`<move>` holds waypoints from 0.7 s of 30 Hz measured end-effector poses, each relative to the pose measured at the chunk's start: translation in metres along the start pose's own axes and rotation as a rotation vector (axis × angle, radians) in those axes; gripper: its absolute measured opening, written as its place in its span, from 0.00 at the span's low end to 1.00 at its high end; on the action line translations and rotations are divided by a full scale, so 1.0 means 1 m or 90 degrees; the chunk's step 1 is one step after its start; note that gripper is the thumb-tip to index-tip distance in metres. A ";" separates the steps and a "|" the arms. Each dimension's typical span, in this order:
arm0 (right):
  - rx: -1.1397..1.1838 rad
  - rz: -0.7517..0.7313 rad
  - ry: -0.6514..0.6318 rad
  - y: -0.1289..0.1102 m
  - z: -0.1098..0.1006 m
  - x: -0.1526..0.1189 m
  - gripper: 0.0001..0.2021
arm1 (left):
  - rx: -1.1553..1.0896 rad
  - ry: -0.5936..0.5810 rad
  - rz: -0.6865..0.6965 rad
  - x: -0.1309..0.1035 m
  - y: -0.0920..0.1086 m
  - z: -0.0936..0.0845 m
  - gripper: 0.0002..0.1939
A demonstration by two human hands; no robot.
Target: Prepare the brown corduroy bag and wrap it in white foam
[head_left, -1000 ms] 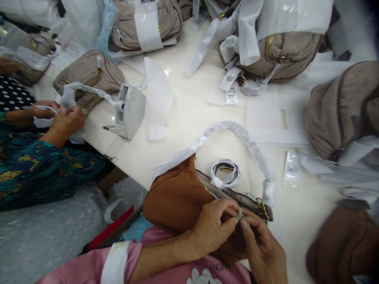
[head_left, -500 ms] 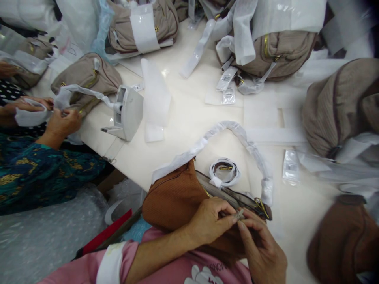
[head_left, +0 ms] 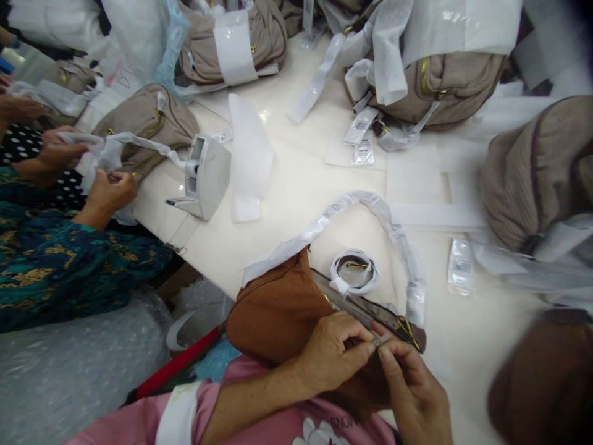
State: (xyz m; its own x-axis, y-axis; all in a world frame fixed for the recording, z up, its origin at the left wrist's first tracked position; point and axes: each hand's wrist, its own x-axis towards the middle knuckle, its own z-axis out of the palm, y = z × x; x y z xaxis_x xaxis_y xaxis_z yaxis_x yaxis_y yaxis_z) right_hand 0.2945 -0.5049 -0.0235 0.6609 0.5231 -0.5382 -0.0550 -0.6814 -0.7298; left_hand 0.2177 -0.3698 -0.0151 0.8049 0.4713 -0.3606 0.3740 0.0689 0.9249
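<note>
Fingertips of my left hand (head_left: 334, 351) and my right hand (head_left: 416, 386) meet over a brown handbag (head_left: 275, 312). Both pinch a short, thin grey-beige strip (head_left: 382, 340); its exact kind is too small to make out. The bag lies tilted against my body, its zipped top edge facing the table. From its two ends arches a shoulder strap (head_left: 370, 203) wrapped in white film. Beside the bag's opening rests a coiled strap (head_left: 356, 285) in white wrapping, with gold hardware inside the loop. My forearms and hands hide the bag's lower part.
A grey tape dispenser (head_left: 210, 179) stands at the table's left edge near a white foam sheet (head_left: 250, 136). Beige bags (head_left: 458, 93) partly wrapped line the back and right. Another brown bag (head_left: 542, 383) is at lower right. At left, a co-worker's hands (head_left: 111, 194) handle white wrapping.
The strip between my fingertips has turned and now lies flatter, and my fingertips have shifted slightly. The co-worker's far hand has lifted with the white wrapping. The view has shifted a little.
</note>
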 end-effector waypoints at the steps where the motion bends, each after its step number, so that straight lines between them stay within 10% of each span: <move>1: -0.019 -0.028 0.004 0.001 -0.001 0.001 0.13 | 0.006 -0.008 -0.007 0.000 -0.001 0.000 0.04; 11: -0.052 -0.026 -0.021 0.004 -0.001 0.006 0.14 | -0.034 0.001 -0.053 -0.002 -0.008 0.002 0.04; 21: -0.289 -0.408 0.141 0.002 0.006 0.008 0.06 | 0.011 0.055 -0.106 -0.001 -0.004 0.008 0.05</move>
State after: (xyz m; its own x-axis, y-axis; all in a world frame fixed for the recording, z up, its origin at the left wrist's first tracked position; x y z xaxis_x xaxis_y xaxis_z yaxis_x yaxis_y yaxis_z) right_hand 0.2945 -0.4992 -0.0320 0.5967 0.8005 0.0566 0.6611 -0.4504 -0.6001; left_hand 0.2191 -0.3771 -0.0191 0.6893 0.5285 -0.4955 0.5070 0.1368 0.8510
